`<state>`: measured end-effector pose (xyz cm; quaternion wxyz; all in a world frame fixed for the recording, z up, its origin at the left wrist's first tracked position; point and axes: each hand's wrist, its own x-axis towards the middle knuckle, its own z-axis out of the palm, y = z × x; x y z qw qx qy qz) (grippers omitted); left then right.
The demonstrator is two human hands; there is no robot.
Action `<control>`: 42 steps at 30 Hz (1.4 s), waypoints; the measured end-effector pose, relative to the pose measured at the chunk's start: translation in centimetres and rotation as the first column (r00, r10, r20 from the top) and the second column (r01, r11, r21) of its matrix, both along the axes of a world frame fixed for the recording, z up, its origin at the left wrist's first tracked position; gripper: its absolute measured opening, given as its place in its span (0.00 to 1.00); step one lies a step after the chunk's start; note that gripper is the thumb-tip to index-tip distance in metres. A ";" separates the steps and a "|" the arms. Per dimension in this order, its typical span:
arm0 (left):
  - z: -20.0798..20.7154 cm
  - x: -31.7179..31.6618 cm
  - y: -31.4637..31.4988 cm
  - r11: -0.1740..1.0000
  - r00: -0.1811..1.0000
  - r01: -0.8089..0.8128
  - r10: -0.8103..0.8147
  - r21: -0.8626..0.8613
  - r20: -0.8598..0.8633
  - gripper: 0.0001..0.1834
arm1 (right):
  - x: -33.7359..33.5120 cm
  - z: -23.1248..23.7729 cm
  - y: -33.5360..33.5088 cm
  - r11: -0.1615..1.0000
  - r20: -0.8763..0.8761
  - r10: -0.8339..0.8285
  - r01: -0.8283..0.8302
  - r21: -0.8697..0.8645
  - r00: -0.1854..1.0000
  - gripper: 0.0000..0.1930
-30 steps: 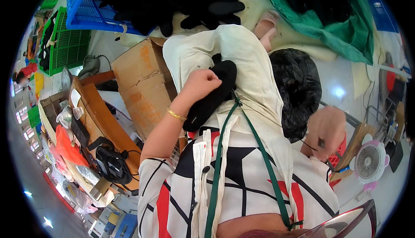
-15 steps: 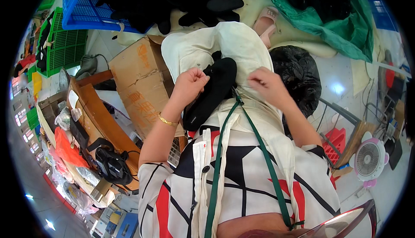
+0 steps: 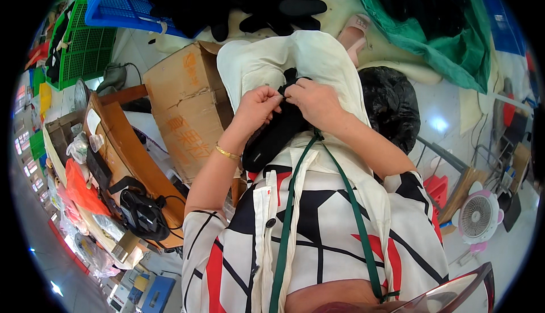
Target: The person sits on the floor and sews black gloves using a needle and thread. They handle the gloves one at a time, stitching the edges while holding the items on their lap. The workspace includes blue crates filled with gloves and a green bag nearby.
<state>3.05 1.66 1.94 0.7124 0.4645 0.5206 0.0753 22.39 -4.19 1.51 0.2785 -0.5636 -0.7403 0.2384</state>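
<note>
A black shoe-shaped piece (image 3: 264, 145) lies across the pale apron (image 3: 326, 49) on my lap, its far part covered by my hands. At its far edge, my left hand (image 3: 258, 108) is closed in a pinch on a bit of black material. Right beside it, my right hand (image 3: 315, 103) pinches the same small black spot, with the fingertips of both hands almost touching. Whether a thread or other small bit is between the fingers is too small to make out.
Black shoe-like pieces (image 3: 298, 7) are heaped ahead by a blue crate (image 3: 116, 15). A green sack (image 3: 448, 60) stands far right, near a pink sandal (image 3: 353, 34). A cardboard box (image 3: 179, 105) is at left, a black plastic bag (image 3: 392, 108) at right.
My right hand has moved left from over the apron to meet my left hand at the black piece. My left hand stays at about the same place.
</note>
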 end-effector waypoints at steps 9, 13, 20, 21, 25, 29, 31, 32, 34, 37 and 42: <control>0.1 0.0 -0.2 0.997 0.992 -0.013 0.021 -0.073 0.121 0.07 | 3.6 1.2 -0.9 0.794 -0.774 -0.565 -0.070 -0.604 0.285 0.09; -0.1 -0.2 -0.4 0.996 0.982 -0.016 0.033 -0.093 0.188 0.06 | 10.2 0.4 -2.2 0.800 -0.814 -0.574 0.153 -0.580 -0.087 0.05; -0.5 -0.5 -1.7 0.970 0.993 0.105 -0.113 0.219 0.027 0.06 | 15.7 -3.2 -5.8 0.670 -0.728 -0.570 0.297 -0.680 -0.381 0.04; -1.6 -0.7 -2.1 0.909 0.989 0.127 -0.146 0.397 0.019 0.08 | 15.9 -3.5 -5.9 0.632 -0.713 -0.589 0.333 -0.700 -0.381 0.03; 2.6 1.2 -2.4 0.494 0.947 0.319 -0.148 0.809 -0.284 0.06 | 15.8 -3.0 -6.3 0.614 -0.731 -0.608 0.399 -0.680 -0.310 0.04; 2.6 1.3 -2.1 0.111 0.839 0.540 -0.145 0.834 -0.524 0.06 | 15.9 -1.6 -5.4 0.678 -0.796 -0.574 0.434 -0.593 -0.192 0.04; 1.9 1.4 -1.9 0.069 0.831 0.549 -0.152 0.833 -0.535 0.06 | 16.0 -0.4 -5.2 0.699 -0.811 -0.566 0.437 -0.566 -0.144 0.03; 1.7 1.5 -1.7 0.048 0.826 0.554 -0.156 0.831 -0.541 0.06 | 15.9 0.3 -5.0 0.709 -0.818 -0.562 0.438 -0.553 -0.123 0.03; 1.6 1.8 -1.3 0.069 0.825 0.559 -0.146 0.826 -0.546 0.06 | 15.5 2.2 -4.8 0.751 -0.840 -0.541 0.424 -0.507 -0.047 0.03; 0.6 1.9 -0.6 0.103 0.842 0.534 -0.151 0.839 -0.518 0.06 | 14.0 5.2 -4.4 0.794 -0.864 -0.503 0.407 -0.452 0.021 0.03; 0.4 2.1 -0.6 0.086 0.884 0.460 -0.136 0.884 -0.447 0.05 | 13.9 6.5 -4.2 0.821 -0.865 -0.477 0.431 -0.375 0.156 0.03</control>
